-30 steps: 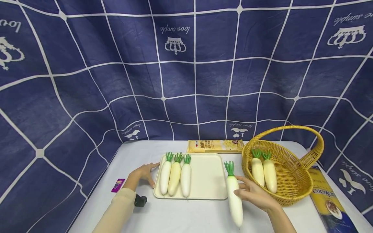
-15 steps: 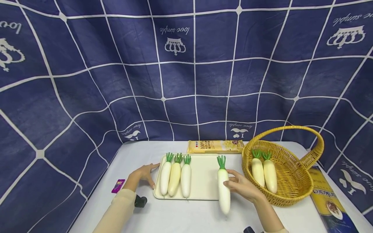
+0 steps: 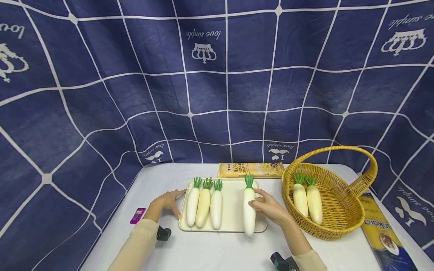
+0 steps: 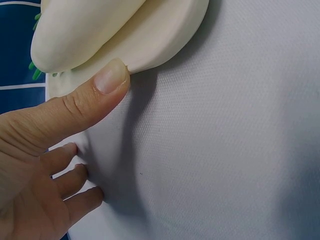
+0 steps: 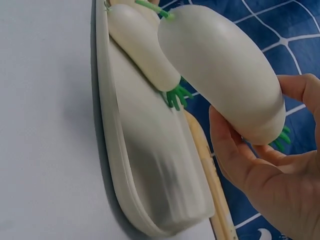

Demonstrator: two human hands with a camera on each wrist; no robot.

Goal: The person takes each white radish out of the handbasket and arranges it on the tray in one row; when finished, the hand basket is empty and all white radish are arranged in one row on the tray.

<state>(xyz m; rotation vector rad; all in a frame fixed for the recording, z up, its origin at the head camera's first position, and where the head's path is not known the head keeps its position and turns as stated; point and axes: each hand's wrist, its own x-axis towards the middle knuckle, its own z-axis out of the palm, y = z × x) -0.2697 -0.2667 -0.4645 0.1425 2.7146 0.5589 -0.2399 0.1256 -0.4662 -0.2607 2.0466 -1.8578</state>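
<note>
My right hand (image 3: 269, 207) grips a white radish (image 3: 249, 212) with a green leafy top, fingers and thumb round its upper part. In the right wrist view the held radish (image 5: 220, 70) hangs above the cream tray (image 5: 150, 155), its tapered tip out past the near rim in the head view. My left hand (image 3: 168, 201) is at the tray's left edge, and its thumb (image 4: 95, 95) touches the rim while the other fingers spread apart. Three radishes lie side by side in the left half of the tray (image 3: 232, 203): a white one (image 3: 192, 207), a yellowish one (image 3: 203, 209) and another white one (image 3: 216, 210).
A wicker basket (image 3: 333, 195) with a tall handle stands at the right, holding two yellowish radishes (image 3: 314, 203). Behind the tray lies a yellow food packet (image 3: 251, 170). A yellow-blue packet (image 3: 386, 237) lies at the right edge, a small purple packet (image 3: 137, 215) at the left.
My right hand has carried the white radish leftward, from beside the tray's right edge to over its right half. The left hand has stayed at the tray's edge.
</note>
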